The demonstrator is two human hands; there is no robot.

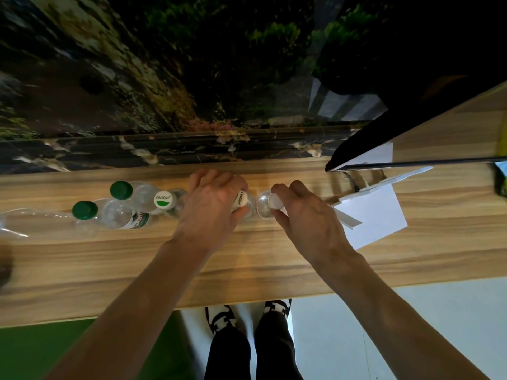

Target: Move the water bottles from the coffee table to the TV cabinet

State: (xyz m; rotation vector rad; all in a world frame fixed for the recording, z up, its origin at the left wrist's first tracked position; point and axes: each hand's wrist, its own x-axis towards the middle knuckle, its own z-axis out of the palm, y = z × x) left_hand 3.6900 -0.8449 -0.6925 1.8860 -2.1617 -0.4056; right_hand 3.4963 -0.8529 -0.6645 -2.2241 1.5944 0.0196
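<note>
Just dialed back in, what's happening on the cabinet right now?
A person stands at the wooden TV cabinet with both hands on bottles. The left hand grips the neck of a bottle with a white printed cap; the right hand holds the top of a second clear bottle right beside it. To their left three more bottles are already set down: one with a white cap and two with green caps. A white sheet lies to the right.
</note>
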